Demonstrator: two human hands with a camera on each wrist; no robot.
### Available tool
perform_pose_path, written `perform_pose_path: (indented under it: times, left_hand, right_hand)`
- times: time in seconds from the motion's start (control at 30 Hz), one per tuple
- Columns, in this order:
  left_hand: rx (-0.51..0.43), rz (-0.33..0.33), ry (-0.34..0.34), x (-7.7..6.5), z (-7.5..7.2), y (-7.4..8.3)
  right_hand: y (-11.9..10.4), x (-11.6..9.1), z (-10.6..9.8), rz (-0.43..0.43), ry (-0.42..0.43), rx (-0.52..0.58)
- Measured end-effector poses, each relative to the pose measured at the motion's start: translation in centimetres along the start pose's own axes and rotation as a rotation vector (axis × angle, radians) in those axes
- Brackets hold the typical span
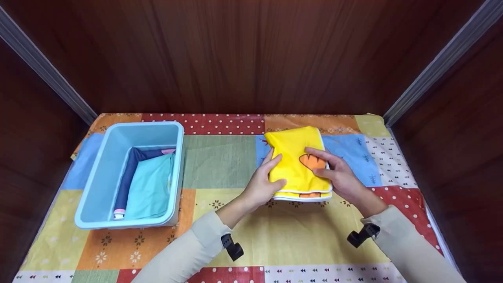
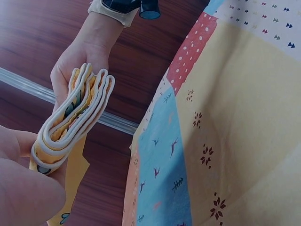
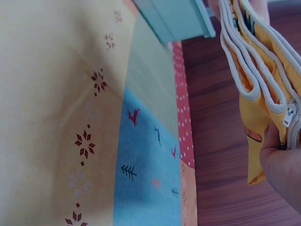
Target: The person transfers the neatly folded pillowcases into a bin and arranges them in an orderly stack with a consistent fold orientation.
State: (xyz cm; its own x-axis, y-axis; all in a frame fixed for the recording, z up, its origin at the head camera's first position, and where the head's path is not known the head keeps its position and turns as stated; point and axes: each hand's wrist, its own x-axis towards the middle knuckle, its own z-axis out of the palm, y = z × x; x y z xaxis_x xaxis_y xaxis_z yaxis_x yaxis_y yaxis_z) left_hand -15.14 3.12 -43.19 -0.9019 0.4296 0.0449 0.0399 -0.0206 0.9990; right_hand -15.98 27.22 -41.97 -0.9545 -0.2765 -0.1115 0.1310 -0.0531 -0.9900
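Note:
Both hands hold a folded yellow cloth (image 1: 294, 157) with white edging and an orange print, raised over the right half of the table. My left hand (image 1: 259, 184) grips its left side, thumb on top and other fingers under it. At the right edge, my right hand (image 1: 340, 173) pinches it beside the orange print. Several stacked layers of the cloth (image 2: 77, 117) show edge-on in the left wrist view. A small zipper pull (image 3: 289, 115) hangs at the edge near the right thumb in the right wrist view.
A light blue plastic bin (image 1: 104, 165) stands at the left. Inside lie a folded turquoise cloth (image 1: 151, 188) and a navy cloth (image 1: 131, 173) with pink and white ends. A patchwork tablecloth (image 1: 220, 161) covers the table, with dark wooden panels (image 1: 243, 59) behind and at both sides.

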Motion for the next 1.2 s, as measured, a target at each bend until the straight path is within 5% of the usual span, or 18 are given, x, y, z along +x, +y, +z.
perform_pose_path:
  times: [1.2]
  left_hand:
    - [-0.056, 0.053, 0.004, -1.4, -2.4, -0.1]
  right_hand:
    - [-0.3, 1.0, 2.4, 0.02, -0.023, -0.006]
